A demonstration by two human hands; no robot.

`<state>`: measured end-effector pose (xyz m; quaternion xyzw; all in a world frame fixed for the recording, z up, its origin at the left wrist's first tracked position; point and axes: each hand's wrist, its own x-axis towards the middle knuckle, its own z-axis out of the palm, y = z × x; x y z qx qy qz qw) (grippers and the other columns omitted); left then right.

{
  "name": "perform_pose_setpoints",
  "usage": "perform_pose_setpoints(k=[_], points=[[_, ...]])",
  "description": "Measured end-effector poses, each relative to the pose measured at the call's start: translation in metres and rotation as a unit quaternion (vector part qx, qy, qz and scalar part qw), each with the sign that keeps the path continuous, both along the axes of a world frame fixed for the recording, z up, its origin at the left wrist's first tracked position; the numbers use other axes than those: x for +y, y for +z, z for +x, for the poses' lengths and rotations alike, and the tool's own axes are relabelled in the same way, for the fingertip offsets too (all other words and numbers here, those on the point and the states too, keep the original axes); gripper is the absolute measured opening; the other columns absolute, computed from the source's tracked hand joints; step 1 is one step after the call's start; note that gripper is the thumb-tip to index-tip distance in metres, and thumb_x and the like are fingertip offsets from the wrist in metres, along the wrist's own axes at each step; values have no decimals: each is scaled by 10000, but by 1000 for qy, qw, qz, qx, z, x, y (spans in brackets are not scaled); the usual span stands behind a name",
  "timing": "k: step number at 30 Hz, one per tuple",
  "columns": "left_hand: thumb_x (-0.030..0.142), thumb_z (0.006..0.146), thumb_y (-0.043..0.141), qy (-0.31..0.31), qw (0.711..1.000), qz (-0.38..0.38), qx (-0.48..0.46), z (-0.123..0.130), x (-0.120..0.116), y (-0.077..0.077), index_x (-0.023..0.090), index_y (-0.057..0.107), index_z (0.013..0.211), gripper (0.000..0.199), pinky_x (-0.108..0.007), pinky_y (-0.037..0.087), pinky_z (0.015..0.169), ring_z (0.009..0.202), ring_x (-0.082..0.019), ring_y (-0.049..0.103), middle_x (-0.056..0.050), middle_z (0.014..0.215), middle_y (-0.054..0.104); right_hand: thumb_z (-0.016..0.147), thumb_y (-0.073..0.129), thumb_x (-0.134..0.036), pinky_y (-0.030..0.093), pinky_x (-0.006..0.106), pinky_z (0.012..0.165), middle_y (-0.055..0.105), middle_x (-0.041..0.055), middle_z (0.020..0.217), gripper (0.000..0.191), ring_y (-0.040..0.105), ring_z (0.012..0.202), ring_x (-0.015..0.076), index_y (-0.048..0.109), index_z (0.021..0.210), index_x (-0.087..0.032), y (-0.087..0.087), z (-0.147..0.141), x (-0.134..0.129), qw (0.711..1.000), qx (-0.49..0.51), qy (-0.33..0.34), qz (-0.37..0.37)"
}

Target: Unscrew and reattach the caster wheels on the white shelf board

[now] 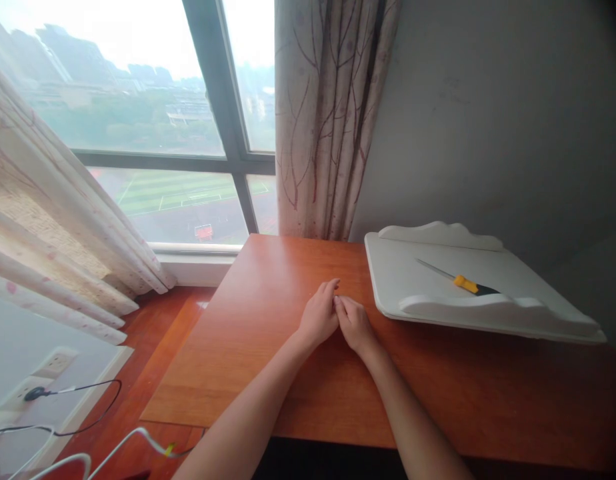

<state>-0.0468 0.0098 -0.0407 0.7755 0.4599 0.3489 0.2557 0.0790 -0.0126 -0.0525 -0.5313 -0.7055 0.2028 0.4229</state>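
My left hand (320, 313) and my right hand (355, 322) meet above the middle of a reddish-brown wooden table (228, 347). The left fingers are bent, and their tips point toward the far side. Curled closed, the right hand has its thumb against the left hand. Whatever lies between the fingers, if anything, is hidden or too small to name. To the right of my hands is a white board with wavy raised edges (413, 280). A screwdriver with a yellow and black handle (465, 284) rests on that board, apart from both hands.
A window (233, 127) with a patterned curtain (318, 120) stands beyond the table. Another curtain (53, 180) hangs at the left. Low on the left wall, a black plug (35, 394) sits in a socket, and cables run near the table's front left corner.
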Motion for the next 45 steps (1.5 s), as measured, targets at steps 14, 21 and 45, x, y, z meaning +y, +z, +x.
perform_pose_setpoints(k=[14,21,45], points=[[51,864,440,-2,1000,1,13,-1,-1,4,149,468,1366,513,-416,507,984,1136,-252,614,-159,1278,592,1050,308,-375,389,287,666,682,62,788,410,611,715,186,551,759,-220,0,0,1,1000,-3,3,1],[52,853,445,0,1000,5,14,-1,0,3,178,458,1379,541,-397,512,981,1128,-239,617,-140,1274,591,1053,305,-378,398,291,665,682,66,789,419,608,713,189,575,777,-218,0,1,1,1000,-10,3,2],[39,833,453,-7,1000,5,16,-1,-1,2,191,460,1375,563,-405,510,985,1123,-237,616,-130,1264,593,1047,314,-360,400,293,665,689,75,795,410,607,704,189,598,793,-211,-2,2,2,1000,-15,8,4]])
